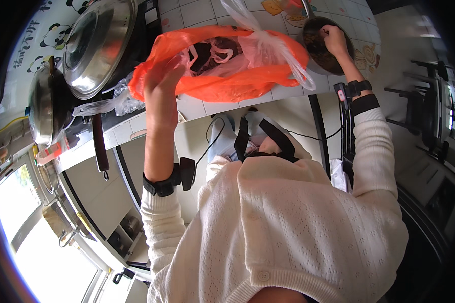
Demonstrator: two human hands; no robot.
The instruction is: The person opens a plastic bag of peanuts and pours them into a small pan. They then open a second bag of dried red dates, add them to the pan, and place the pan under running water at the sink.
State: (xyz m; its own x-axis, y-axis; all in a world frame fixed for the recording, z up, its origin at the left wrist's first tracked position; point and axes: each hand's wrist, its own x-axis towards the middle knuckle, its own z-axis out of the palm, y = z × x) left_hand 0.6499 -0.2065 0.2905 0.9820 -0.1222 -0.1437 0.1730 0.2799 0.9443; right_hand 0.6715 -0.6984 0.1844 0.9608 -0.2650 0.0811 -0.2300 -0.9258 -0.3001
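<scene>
My left hand (161, 85) grips the near left rim of an orange plastic bag (227, 89), which lies spread open on the tiled counter. Inside it are crumpled clear plastic bags and something dark (201, 57) that I cannot make out. A knotted translucent plastic bag (263, 47) rests over the bag's right side, its twisted end hanging past the rim. To the right, my right hand (334, 39) is over the mouth of a saucepan (314, 47), fingers curled together. Whether they pinch anything is hidden. Dark brown pieces lie in the pan, whose handle points away from me.
A large lidded pan (98, 49) and a smaller lidded pan (41, 106) stand at the left, with a dark handle (99, 144) jutting past the counter edge. Crumpled clear plastic (113, 102) lies by my left wrist. Dark chairs (424, 98) stand off to the right.
</scene>
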